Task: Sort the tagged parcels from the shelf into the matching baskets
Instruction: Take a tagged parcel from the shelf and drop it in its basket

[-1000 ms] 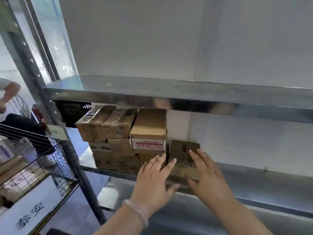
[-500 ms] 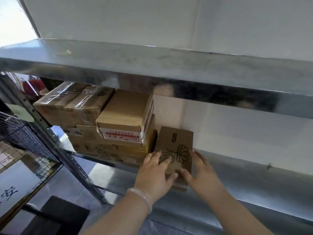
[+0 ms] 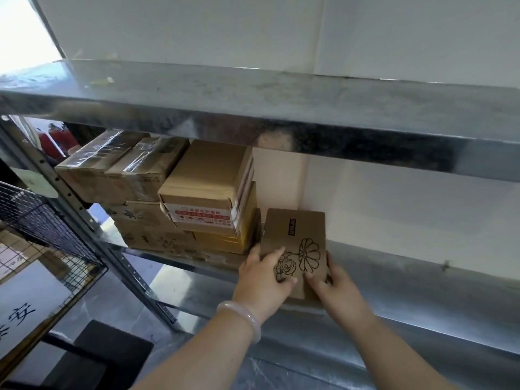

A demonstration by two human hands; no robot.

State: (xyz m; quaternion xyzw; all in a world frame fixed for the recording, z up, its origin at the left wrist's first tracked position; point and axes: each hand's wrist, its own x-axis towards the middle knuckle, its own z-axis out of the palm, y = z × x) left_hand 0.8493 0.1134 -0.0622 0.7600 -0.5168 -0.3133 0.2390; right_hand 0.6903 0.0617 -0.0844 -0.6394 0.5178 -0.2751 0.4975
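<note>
**Item:** small brown cardboard parcel printed with a black flower drawing, tilted back at the front edge of the grey metal shelf, just right of the stack of taped brown cartons.

**Left hand**: fingers wrapped round the parcel's left edge, thumb across its face.

**Right hand**: clasping the lower right corner, thumb on the face. The parcel sits between both palms.

**Handling, as judged:** lift it clear of the shelf lip before drawing back, keep it off the neighbouring stack, then turn it to find the tag, since none is visible.

**Nearby:** black wire basket beyond the shelf's left end.
</note>
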